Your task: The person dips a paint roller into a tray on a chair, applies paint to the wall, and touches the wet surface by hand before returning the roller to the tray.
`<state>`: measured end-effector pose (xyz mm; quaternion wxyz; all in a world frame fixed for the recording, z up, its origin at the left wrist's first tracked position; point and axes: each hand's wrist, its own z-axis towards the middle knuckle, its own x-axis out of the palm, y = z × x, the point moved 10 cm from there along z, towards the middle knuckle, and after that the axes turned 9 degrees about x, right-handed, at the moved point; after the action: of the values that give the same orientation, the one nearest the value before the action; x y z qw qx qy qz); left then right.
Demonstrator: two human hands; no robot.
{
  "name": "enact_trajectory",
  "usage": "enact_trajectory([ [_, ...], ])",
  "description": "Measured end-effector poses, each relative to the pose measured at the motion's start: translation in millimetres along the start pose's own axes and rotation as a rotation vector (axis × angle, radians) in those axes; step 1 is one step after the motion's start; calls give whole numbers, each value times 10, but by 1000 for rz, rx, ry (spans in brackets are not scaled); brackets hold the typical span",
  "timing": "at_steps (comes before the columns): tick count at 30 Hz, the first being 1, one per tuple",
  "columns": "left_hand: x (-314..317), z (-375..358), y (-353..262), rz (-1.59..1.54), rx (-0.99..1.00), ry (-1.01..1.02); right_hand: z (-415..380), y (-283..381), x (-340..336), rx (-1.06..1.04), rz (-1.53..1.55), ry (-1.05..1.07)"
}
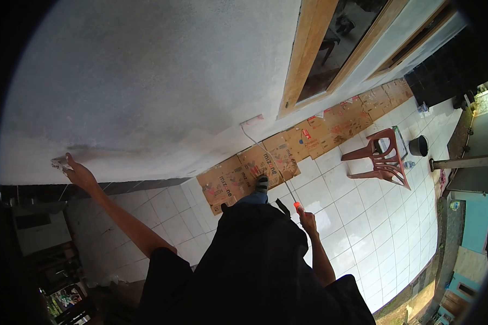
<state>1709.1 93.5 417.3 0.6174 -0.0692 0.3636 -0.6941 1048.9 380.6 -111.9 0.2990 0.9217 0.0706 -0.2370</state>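
My right hand (307,221) is closed round the orange handle of a paint roller (281,172). Its long wire frame runs up to the roller head, which lies at the foot of the white wall (162,81), left of the window. Far to the left, my left arm reaches out to the wall's edge. There my left hand (80,174) is closed on a crumpled whitish piece (59,164), whose kind I cannot tell. A grey shadow or smudge shows on the wall beside that hand. My foot (262,183) stands on flattened cardboard (228,184).
Cardboard sheets line the wall's base over white floor tiles (363,216). A reddish-brown plastic chair (382,160) stands to the right, with a black bucket (418,145) behind it. A wooden window frame (312,49) is set in the wall. A post (463,162) rises at the far right.
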Motion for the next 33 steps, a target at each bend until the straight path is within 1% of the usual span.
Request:
enact_trajectory([
  [2, 6, 2, 26, 19, -42, 26, -10, -2, -26, -6, -25, -7],
  [5, -16, -32, -90, 18, -39, 32, -117, 76, -80, -22, 55, 43],
  [7, -8, -13, -46, 11, -29, 42, -193, 208, -145, -40, 72, 61],
  [9, -4, 17, 10, 3, -17, 52, -249, 411, -281, -160, 132, -7],
  [11, 38, 52, 57, 2, -4, 105, -291, 607, -341, -144, 236, 31],
  [13, 35, 45, 8, 3, 28, 105, -337, 877, -361, -162, 336, 64],
  [17, 61, 85, 40, 34, 99, 105, -211, 817, -210, -139, 382, 141],
  [21, 41, 84, 19, 33, 57, 109, -219, 520, -95, -94, 302, 136],
  [23, 30, 31, -148, 3, 43, 127, -140, 281, -42, -62, 160, 67],
  [24, 47, 44, -129, 17, 42, 146, -132, 256, -33, -64, 160, 70],
  [26, 60, 69, -62, 33, 52, 136, -119, 157, -64, -34, -62, -17],
  [27, 61, 82, -38, 45, 60, 128, -96, 146, -32, -34, -61, -17],
  [29, 86, 97, 47, 44, 22, 156, -21, 161, -152, -25, -264, -226],
  [31, 70, 99, -11, 11, 54, 143, -29, 214, -194, -12, -263, -203],
  [33, 109, 133, 73, 22, 30, 158, -35, 227, -203, 6, -258, -157],
])
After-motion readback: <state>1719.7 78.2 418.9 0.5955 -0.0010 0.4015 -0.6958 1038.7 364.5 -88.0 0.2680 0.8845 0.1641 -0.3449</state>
